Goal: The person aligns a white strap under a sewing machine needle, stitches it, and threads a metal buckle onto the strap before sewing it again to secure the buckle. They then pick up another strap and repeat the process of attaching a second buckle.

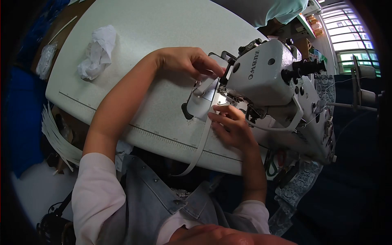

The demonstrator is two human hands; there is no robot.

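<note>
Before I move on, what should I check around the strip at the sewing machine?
1. White strip runs flat up to the sewing machine: ok.
2. Right hand rests on the strip beside the machine: ok.
3. Left hand grip on the strip's end: cannot tell.
4. Fingers clear of the needle: cannot tell, it is hidden.
5. Strip tail hangs free off the table edge: ok.
6. Crumpled cloth lies apart from the strip: ok.

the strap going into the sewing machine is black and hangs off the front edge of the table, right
Not quite. The strap is white, not black. The head view shows it running from the sewing machine and hanging off the front edge of the table, between the left hand and the right hand.
</note>
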